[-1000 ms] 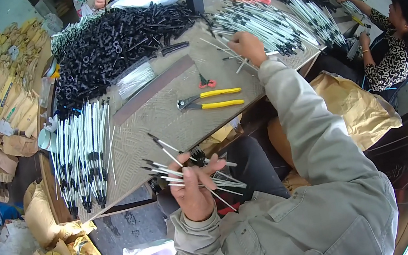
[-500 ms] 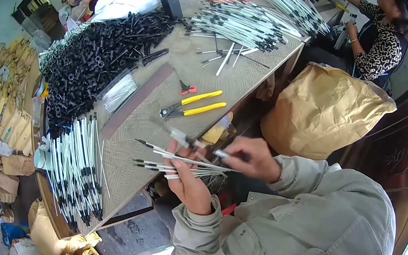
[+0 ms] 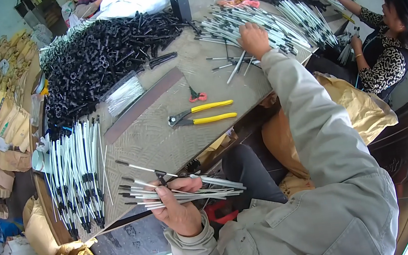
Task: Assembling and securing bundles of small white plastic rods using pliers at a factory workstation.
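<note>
My left hand [image 3: 178, 206] is closed around a fan of thin grey rods with black tips [image 3: 182, 191], held level just off the near edge of the table [image 3: 162, 134]. My right hand [image 3: 253, 39] reaches far across the table and rests with fingers curled on a loose heap of white and grey rods [image 3: 252, 26]; whether it grips one I cannot tell. A few single rods [image 3: 234, 65] lie just under that hand.
Yellow-handled pliers [image 3: 202, 114] lie mid-table. A big pile of black parts [image 3: 96, 54] fills the far left, finished rods [image 3: 75, 174] line the left edge. Another person [image 3: 389, 50] sits at the right, working. A brown paper sack [image 3: 361, 108] stands by my right arm.
My right hand has left the bundle by my left hand and stretched out to the far rod heap. My left hand still holds the bundle.
</note>
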A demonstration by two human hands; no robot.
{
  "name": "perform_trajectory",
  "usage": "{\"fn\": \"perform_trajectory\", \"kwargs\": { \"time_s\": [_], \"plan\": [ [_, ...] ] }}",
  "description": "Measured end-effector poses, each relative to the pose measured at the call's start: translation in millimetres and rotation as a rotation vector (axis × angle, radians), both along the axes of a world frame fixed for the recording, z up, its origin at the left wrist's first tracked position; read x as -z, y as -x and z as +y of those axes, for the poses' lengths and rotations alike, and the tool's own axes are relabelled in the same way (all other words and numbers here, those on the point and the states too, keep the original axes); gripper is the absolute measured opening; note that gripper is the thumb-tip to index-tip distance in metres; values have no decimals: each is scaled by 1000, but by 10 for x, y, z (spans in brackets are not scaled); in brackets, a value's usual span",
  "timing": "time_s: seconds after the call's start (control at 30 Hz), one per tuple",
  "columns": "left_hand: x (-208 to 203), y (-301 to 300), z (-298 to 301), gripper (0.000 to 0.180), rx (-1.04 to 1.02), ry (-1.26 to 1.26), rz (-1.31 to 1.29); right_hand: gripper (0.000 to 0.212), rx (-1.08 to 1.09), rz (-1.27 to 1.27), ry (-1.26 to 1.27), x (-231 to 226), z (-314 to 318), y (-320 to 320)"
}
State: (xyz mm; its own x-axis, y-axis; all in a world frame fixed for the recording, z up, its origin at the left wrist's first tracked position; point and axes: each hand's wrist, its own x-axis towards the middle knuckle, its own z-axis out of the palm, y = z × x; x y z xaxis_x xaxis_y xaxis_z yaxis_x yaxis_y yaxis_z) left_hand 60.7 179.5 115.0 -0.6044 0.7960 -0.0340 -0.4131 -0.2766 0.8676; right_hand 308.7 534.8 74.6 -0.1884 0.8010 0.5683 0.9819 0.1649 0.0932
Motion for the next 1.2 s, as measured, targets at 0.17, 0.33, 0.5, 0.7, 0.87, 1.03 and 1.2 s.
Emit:
{"fn": "perform_trajectory", "kwargs": {
  "time_s": [0.17, 0.33, 0.5, 0.7, 0.87, 1.03, 1.2],
  "plan": [
    [212, 151, -61, 32, 142, -181, 2, 15, -262, 102, -216, -15, -376, 163],
    [243, -85, -134, 23, 395, -136, 3, 24, -314, 818, -54, -373, -999, 314],
    [428, -279, -103, 22, 483, -10, -67, 13, -605, 1270, -451, -797, -2251, 302],
    [698, -633, 57, 33, 654, 149, -129, 15, -595, 1063, -679, -601, -3242, 88],
    [459, -574, 186, 38, 451, 40, -122, 11, -663, 1062, 199, -312, -3424, 229],
    [242, -618, 220, 36, 372, -10, -95, 13, -598, 972, 594, -2, -3391, 375],
    [350, -515, 209, 22, 183, 132, 73, 18, -762, 839, 732, 41, -3201, 532]
  ]
}}
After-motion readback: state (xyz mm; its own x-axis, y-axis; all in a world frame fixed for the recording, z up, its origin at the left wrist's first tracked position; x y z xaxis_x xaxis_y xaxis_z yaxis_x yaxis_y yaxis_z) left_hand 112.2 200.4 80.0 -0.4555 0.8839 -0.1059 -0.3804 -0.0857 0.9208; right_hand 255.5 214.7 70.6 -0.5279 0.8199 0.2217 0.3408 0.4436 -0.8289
